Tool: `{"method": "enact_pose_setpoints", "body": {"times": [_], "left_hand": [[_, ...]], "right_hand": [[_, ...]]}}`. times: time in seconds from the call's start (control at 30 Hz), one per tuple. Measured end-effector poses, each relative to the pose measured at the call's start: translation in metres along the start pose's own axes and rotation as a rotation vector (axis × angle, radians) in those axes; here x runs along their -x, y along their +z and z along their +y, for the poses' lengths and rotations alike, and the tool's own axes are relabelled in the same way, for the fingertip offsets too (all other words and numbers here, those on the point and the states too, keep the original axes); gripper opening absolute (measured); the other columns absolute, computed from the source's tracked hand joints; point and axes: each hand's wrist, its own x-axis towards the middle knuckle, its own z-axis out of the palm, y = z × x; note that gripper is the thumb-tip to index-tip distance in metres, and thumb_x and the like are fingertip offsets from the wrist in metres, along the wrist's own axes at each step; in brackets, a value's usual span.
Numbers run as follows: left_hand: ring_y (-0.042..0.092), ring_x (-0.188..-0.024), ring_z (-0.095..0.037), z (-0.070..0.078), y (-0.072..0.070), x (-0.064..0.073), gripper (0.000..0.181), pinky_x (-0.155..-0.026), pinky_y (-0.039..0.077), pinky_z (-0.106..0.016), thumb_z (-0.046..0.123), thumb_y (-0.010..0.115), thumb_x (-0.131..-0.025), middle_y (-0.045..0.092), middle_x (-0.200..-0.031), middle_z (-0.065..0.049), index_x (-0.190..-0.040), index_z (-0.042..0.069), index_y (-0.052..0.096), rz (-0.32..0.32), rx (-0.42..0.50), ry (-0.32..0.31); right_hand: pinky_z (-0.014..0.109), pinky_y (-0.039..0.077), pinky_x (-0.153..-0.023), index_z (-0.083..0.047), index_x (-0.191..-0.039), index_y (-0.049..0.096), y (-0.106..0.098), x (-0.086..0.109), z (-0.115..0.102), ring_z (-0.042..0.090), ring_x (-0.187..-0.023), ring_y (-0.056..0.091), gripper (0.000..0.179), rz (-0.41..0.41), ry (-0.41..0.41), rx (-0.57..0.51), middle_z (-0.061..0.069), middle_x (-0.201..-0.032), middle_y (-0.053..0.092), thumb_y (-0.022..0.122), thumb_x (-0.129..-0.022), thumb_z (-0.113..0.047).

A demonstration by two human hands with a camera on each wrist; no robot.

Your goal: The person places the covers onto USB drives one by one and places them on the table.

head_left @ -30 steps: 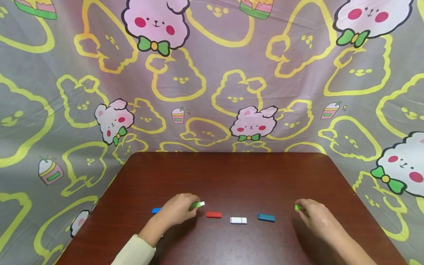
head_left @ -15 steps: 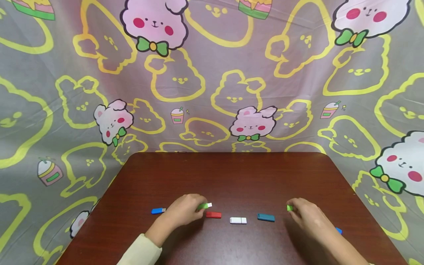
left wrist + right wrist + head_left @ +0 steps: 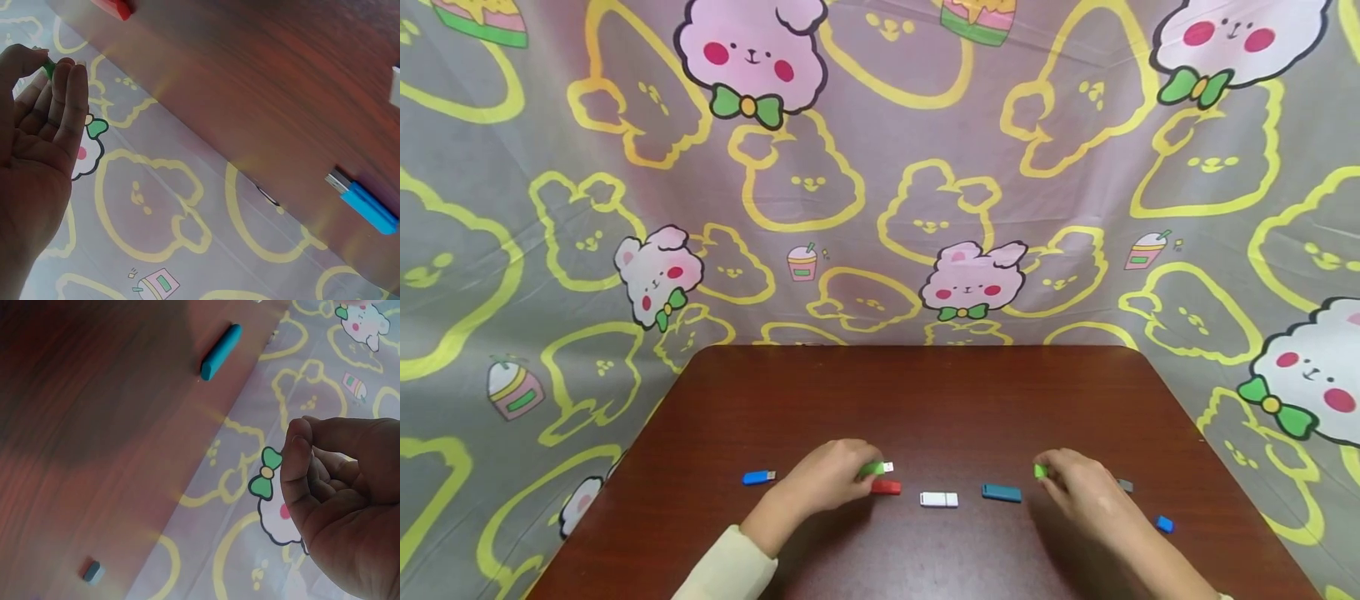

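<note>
Left hand (image 3: 827, 477): clamped on the green stick, thumb and forefinger pressed together round it; it looked raised off the table
Green stick (image 3: 873, 469): held at about 10 o'clock from the white stick, its whitish plug end aimed at 3 o'clock, toward the right hand; in the left wrist view only a green sliver showed
Right hand (image 3: 1078, 485): clamped on the green cap, thumb and forefinger tips meeting, other fingers bent inward
Green cap (image 3: 1040, 472): pinched between 2 and 3 o'clock from the white stick, well apart from the green stick; hidden in the right wrist view
White stick (image 3: 939, 500): lay on the table (image 3: 925, 400) between the two hands
Red stick (image 3: 887, 487): lay at 9 o'clock from the white stick, one end hidden by the left hand
Teal stick (image 3: 1002, 493): lay at 3 o'clock from the white stick
Blue stick (image 3: 757, 477): lay farther out at 9 o'clock, metal plug bare
Small grey piece (image 3: 1125, 485): lay partly behind the right hand, at 3 o'clock
Small blue piece (image 3: 1164, 524): lay farthest out at 3 o'clock
Patterned cloth (image 3: 1045, 200): hung behind the table at 12 o'clock
</note>
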Motion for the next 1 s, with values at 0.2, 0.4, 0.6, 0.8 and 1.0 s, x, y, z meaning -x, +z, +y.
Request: {"method": "enact_pose_setpoints", "body": {"times": [0.2, 0.4, 0.6, 0.8, 1.0], "left_hand": [[0.052, -0.072, -0.003, 0.004, 0.001, -0.005, 0.011, -0.067, 0.050, -0.020, 0.015, 0.077, -0.085, 0.063, -0.083, 0.009, -0.093, 0.016, 0.070, 0.019, -0.017, 0.029], [0.054, -0.072, -0.002, 0.008, 0.003, -0.008, 0.010, -0.066, 0.051, -0.019, 0.015, 0.077, -0.085, 0.065, -0.084, 0.008, -0.093, 0.015, 0.070, 0.025, -0.002, 0.050], [0.054, -0.071, -0.002, 0.012, 0.005, -0.011, 0.011, -0.065, 0.049, -0.019, 0.015, 0.078, -0.084, 0.064, -0.082, 0.009, -0.092, 0.015, 0.070, 0.034, -0.021, 0.089], [0.048, -0.068, 0.001, 0.017, 0.007, -0.016, 0.014, -0.060, 0.043, -0.015, 0.015, 0.080, -0.082, 0.059, -0.077, 0.011, -0.089, 0.016, 0.067, 0.031, -0.003, 0.107], [0.044, -0.066, 0.001, 0.023, 0.008, -0.021, 0.014, -0.058, 0.038, -0.014, 0.015, 0.078, -0.082, 0.052, -0.074, 0.013, -0.088, 0.017, 0.066, 0.023, -0.006, 0.105]], "right_hand": [[0.024, 0.052, -0.064, -0.014, -0.091, 0.069, 0.003, -0.002, -0.007, 0.004, -0.076, 0.060, 0.022, -0.034, 0.009, -0.033, -0.009, -0.086, 0.063, 0.079, -0.082, 0.002], [0.023, 0.050, -0.062, -0.015, -0.090, 0.069, 0.006, -0.004, -0.013, 0.000, -0.073, 0.055, 0.020, -0.041, 0.012, -0.058, -0.010, -0.083, 0.061, 0.079, -0.083, 0.001], [0.023, 0.050, -0.062, -0.014, -0.090, 0.069, 0.011, -0.009, -0.019, -0.001, -0.072, 0.055, 0.018, -0.038, -0.021, -0.058, -0.011, -0.082, 0.061, 0.079, -0.083, -0.001], [0.024, 0.050, -0.063, -0.014, -0.090, 0.070, 0.015, -0.012, -0.026, 0.000, -0.073, 0.055, 0.019, -0.007, -0.063, -0.049, -0.010, -0.084, 0.063, 0.080, -0.081, -0.001], [0.024, 0.050, -0.063, -0.015, -0.091, 0.069, 0.018, -0.015, -0.031, 0.000, -0.075, 0.054, 0.018, -0.044, -0.071, -0.061, -0.010, -0.086, 0.063, 0.079, -0.083, -0.002]]}}
